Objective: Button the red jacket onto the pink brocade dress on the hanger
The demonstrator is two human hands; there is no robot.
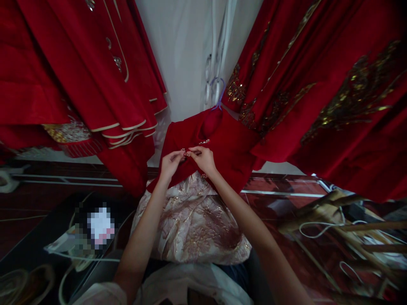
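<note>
A red garment [235, 152] hangs by a purple hanger [219, 99] in front of me, its lower part reaching toward my lap. My left hand [171, 164] and my right hand [204, 160] meet over its front, fingertips pinched close together. Between them is a small beaded ornament [187, 154], partly covered by the fingers; its exact kind is too small to make out. Just above the right hand sits another beaded trim [204, 142] on the red cloth. Across my lap lies a pale pink and gold patterned fabric [193, 228].
Red garments with cream edging [127, 106] hang at the left, and red ones with gold sequins [346, 93] at the right. White rods [219, 38] stand behind. A dark table [41, 224] is at lower left; a wooden frame [318, 212] with cords is at right.
</note>
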